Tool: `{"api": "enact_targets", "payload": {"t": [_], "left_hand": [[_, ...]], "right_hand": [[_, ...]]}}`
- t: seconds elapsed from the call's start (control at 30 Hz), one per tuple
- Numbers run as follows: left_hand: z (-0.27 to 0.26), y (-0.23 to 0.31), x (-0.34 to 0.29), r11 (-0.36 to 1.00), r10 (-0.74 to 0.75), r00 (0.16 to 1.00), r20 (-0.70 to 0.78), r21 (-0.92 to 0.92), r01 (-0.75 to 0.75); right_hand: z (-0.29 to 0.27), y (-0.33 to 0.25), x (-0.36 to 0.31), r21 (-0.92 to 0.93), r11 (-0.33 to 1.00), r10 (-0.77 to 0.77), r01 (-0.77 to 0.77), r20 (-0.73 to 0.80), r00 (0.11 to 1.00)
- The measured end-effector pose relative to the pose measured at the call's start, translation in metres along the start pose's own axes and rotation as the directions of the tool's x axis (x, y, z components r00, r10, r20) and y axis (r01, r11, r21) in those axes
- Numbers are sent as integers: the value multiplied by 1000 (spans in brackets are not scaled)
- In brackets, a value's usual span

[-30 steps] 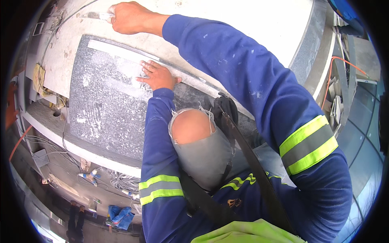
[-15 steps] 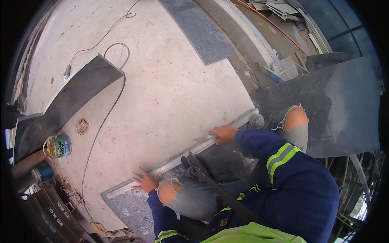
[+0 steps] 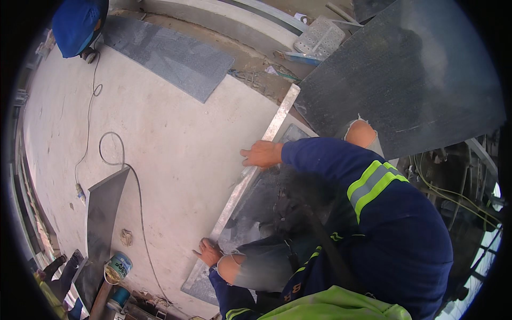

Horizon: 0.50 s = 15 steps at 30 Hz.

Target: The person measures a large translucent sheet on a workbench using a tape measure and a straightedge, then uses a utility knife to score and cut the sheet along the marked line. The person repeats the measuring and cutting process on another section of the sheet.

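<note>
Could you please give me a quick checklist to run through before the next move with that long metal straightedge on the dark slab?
1. Left hand on the near end of the straightedge: ok.
2. Right hand pressed on it further up: ok.
3. Straightedge lying flat along the edge of the dark slab: ok, as far as visible.
4. Cable loop clear of the straightedge: ok, it lies apart to the left.
5. Tin clear of the hands: ok.
6. Slab seated level on the concrete floor: cannot tell.

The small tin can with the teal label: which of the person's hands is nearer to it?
Left. The left hand rests on the straightedge's near end, beside the tin can; the right hand is farther up.
</note>
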State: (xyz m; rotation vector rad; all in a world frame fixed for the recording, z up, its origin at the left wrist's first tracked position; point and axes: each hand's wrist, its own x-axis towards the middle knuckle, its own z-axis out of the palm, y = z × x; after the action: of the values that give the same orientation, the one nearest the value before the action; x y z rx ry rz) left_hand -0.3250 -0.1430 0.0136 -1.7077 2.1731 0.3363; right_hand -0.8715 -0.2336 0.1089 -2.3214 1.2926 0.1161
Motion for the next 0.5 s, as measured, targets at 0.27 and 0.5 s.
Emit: {"api": "enact_targets", "payload": {"t": [0.27,0.5], "left_hand": [[-260,145,37,909,209,977,36,-374,-181],[-425,301,30,764,283,948,-142,-564,-313]], "right_hand": [[-306,-16,-97,-130,974,137,-188,-327,935],[-550,-73,-298,50,935,283,-350,-700,656]]}}
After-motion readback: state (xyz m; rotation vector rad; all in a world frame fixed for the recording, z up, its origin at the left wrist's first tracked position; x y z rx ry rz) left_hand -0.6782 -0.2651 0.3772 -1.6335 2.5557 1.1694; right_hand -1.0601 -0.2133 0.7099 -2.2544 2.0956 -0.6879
